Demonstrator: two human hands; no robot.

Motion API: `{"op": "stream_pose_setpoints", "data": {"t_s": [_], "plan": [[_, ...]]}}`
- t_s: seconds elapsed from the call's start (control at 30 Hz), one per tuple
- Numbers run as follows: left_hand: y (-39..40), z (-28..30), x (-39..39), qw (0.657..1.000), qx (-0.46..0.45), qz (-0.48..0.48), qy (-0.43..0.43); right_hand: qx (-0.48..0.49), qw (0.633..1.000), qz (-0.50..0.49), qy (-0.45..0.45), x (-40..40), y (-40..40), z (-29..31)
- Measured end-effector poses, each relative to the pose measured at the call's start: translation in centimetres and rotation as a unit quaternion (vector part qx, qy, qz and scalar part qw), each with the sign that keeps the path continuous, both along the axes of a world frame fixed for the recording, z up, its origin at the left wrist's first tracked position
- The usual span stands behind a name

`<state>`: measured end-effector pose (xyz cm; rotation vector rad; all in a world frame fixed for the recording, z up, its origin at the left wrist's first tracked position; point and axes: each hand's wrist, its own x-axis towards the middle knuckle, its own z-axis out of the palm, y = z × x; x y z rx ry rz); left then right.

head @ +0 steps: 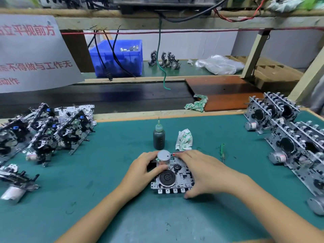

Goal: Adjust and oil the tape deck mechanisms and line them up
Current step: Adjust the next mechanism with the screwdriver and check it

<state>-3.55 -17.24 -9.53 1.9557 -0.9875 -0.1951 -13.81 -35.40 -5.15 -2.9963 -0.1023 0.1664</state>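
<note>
Head view shows my left hand gripping the motor can of the tape deck mechanism at mid-bench; my right hand curls over its right side. Just behind stands the oil bottle. Other mechanisms sit in rows far left and right.

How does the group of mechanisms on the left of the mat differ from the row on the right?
The left group lies loosely clustered, dark parts and blue bits facing up. The right row stands on edge, packed in an orderly line, showing round black flywheels and silver motors. Both rest on the green mat, away from the left hand and right hand.
</note>
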Motion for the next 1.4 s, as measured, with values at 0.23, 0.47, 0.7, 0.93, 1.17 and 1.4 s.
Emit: {"op": "stream_pose_setpoints", "data": {"t_s": [0.23,0.47,0.7,0.93,1.17,1.4], "plan": [[0.6,1.2,-0.3,0.927,-0.158,0.028,0.339,0.166,0.986,0.000,0.007,-0.6,-0.4,2.0],[-1.0,1.9,-1.9,0.753,-0.225,-0.181,0.591,0.682,0.702,0.032,0.203,-1.6,2.8,1.4],[-0.4,0.9,-2.2,0.655,-0.326,-0.236,0.639,0.453,0.880,-0.144,-0.021,-2.4,2.6,0.7],[-1.3,-0.5,-1.7,0.669,-0.258,-0.141,0.682,0.016,0.986,-0.124,-0.112,-5.5,-6.9,1.5],[-1.3,-0.4,-1.3,0.662,-0.246,-0.102,0.701,-0.121,0.989,-0.027,-0.074,-4.0,-7.6,-0.5],[-1.2,-0.2,-1.4,0.651,-0.249,-0.063,0.714,0.538,0.830,-0.148,0.005,0.2,-4.1,0.3]]}}
